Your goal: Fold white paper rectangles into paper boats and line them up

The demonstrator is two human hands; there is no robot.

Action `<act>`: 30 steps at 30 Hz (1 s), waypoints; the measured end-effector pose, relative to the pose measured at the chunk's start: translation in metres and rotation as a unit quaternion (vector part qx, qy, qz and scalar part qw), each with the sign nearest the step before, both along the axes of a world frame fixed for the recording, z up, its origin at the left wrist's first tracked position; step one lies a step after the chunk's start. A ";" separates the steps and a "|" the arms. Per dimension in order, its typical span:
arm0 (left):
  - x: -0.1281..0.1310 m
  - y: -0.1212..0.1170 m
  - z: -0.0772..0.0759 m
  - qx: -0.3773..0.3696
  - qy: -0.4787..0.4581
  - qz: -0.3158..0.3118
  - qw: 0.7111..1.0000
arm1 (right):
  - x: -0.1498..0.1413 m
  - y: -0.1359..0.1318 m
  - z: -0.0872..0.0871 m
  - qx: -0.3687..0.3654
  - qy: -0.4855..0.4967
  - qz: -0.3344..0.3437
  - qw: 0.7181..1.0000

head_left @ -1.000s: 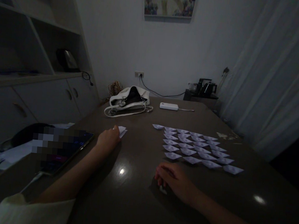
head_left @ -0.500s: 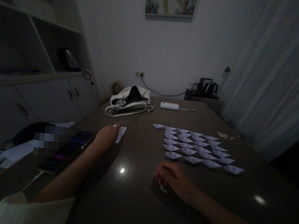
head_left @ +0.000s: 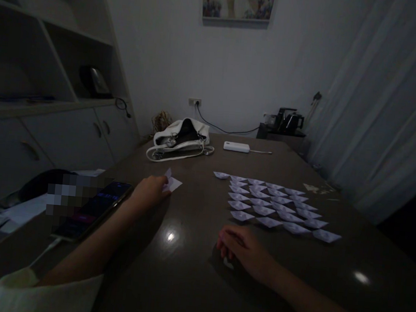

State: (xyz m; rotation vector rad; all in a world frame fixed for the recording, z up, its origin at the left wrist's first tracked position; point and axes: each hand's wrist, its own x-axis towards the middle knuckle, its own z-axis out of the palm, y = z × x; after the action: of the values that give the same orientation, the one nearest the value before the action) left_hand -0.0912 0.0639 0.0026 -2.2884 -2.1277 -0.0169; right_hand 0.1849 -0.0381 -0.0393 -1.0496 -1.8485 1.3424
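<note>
My left hand reaches over the table at centre-left, its fingers closed on a small white sheet of paper. One edge of the paper stands up beside the thumb; the rest is hidden by the hand. My right hand rests on its side on the table, fingers curled in, and nothing shows in it. A small pale patch on the tabletop below it is too faint to name. Just beyond my right hand, several folded paper boats stand in rows, with one boat at the far left end.
Left of my forearm lies a phone with a cable plugged in, near loose papers. At the table's far side are a white handbag and a white power bank. Paper scraps lie on the right.
The paper at my left hand has turned and shifted slightly right, with part of it now raised. My right hand and the boats have stayed in place.
</note>
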 end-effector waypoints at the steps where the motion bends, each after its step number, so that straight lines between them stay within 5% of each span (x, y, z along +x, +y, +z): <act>1: 0.000 0.000 0.000 -0.001 -0.001 -0.003 1.000 | 0.000 0.000 0.000 0.001 -0.001 0.000 1.000; 30: 0.014 -0.008 0.001 0.010 0.052 0.050 0.997 | 0.001 -0.001 0.001 0.010 0.001 -0.003 1.000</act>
State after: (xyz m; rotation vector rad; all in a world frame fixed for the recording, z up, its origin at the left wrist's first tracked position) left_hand -0.0770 0.0560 0.0037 -2.1182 -2.1762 0.0804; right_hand 0.1862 -0.0393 -0.0381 -1.0432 -1.8524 1.3189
